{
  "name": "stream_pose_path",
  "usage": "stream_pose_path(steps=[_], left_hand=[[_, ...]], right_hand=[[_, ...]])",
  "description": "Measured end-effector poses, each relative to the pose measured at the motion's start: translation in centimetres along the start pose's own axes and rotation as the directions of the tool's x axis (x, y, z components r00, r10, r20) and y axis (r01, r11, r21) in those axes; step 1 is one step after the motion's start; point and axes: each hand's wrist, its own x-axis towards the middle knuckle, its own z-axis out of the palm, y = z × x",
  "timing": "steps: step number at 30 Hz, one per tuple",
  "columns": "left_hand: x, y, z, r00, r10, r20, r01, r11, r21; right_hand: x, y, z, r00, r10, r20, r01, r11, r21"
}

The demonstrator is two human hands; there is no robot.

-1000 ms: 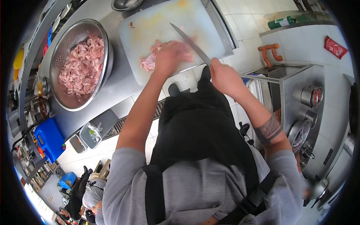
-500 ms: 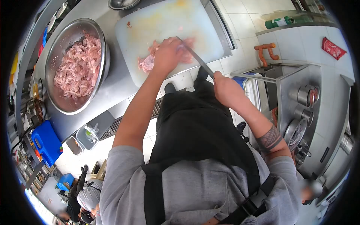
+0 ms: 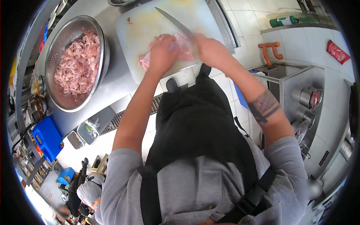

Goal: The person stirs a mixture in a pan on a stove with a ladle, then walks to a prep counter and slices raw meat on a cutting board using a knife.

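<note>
My right hand [image 3: 213, 51] is closed round the handle of a kitchen knife [image 3: 173, 21]. Its long blade reaches up and to the left across the white cutting board [image 3: 138, 28]. Pink raw meat [image 3: 183, 48] lies near the board's front edge, and my left hand [image 3: 164, 54] presses down on it with bent fingers. Some meat sticks out to the left of that hand. The fingertips are partly hidden by the hand and the meat. To the left, a large metal colander [image 3: 102, 71] holds a heap of cut raw meat pieces [image 3: 78, 62].
The board rests on a steel counter [image 3: 119, 71]. A metal bowl [image 3: 122, 2] stands behind it. Below left are a blue container [image 3: 47, 138] and plastic tubs [image 3: 88, 133]. Metal pots [image 3: 311, 95] stand on the right. Another person [image 3: 89, 189] is at lower left.
My right hand has moved up and left to the meat, and the knife now reaches over the far part of the board. My left hand stays on the meat, slightly shifted.
</note>
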Motion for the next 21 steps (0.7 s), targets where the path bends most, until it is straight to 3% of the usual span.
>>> stream_pose_path(steps=[5,8,12,14,16,18,21], left_hand=[[-0.1,0.5,0.8,0.993,0.097,-0.073,-0.085,0.986,0.144],[0.0,0.3,1.2,0.996,0.071,-0.054,-0.061,0.986,0.158],[-0.3,-0.1,1.2,0.997,0.081,-0.009,-0.08,0.996,0.044],[0.1,-0.3,1.4,0.998,0.057,0.02,-0.056,0.998,-0.03],[0.1,0.0,1.4,0.998,0.066,0.017,-0.066,0.998,-0.015],[-0.2,0.3,1.2,0.997,0.079,0.017,-0.079,0.997,-0.001],[0.1,0.3,0.3,0.994,0.105,0.034,-0.106,0.993,0.052]], right_hand=[[-9.0,0.8,-1.0,0.994,0.08,0.081,-0.075,0.996,-0.057],[-11.2,1.5,-1.0,0.984,0.086,0.155,-0.079,0.996,-0.051],[-9.9,2.3,1.3,0.983,0.064,0.174,-0.066,0.998,0.008],[-6.1,2.7,3.6,0.991,0.049,0.121,-0.053,0.998,0.027],[-2.3,2.3,5.1,0.998,-0.057,-0.024,0.058,0.994,0.087],[0.5,1.9,5.4,0.993,-0.108,-0.047,0.113,0.986,0.122],[2.3,2.1,3.8,0.966,-0.218,-0.141,0.227,0.972,0.053]])
